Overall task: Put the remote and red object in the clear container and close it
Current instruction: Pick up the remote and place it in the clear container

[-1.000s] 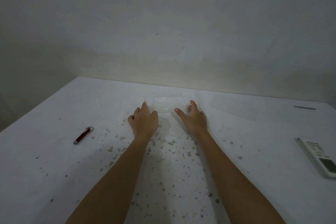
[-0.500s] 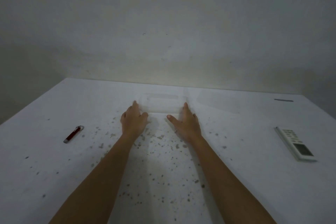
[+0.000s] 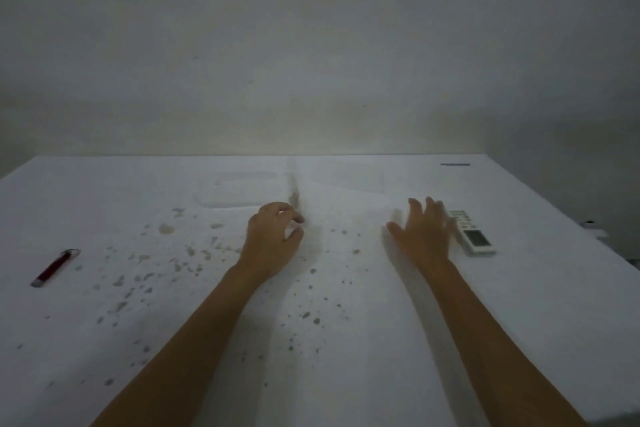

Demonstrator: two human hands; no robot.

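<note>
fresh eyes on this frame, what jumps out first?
Two bare forearms reach in from the bottom edge over a speckled white table. The right hand, fingers spread, is right beside a white remote at the right; whether they touch is unclear. The left hand is loosely curled near the middle, and a red object lies alone far left. The clear container behind is barely visible.

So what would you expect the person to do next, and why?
Probably move the right hand a little further right and close it on the remote. That hand is open, fingers spread, right beside the remote, which lies on the table outside the clear container.
</note>
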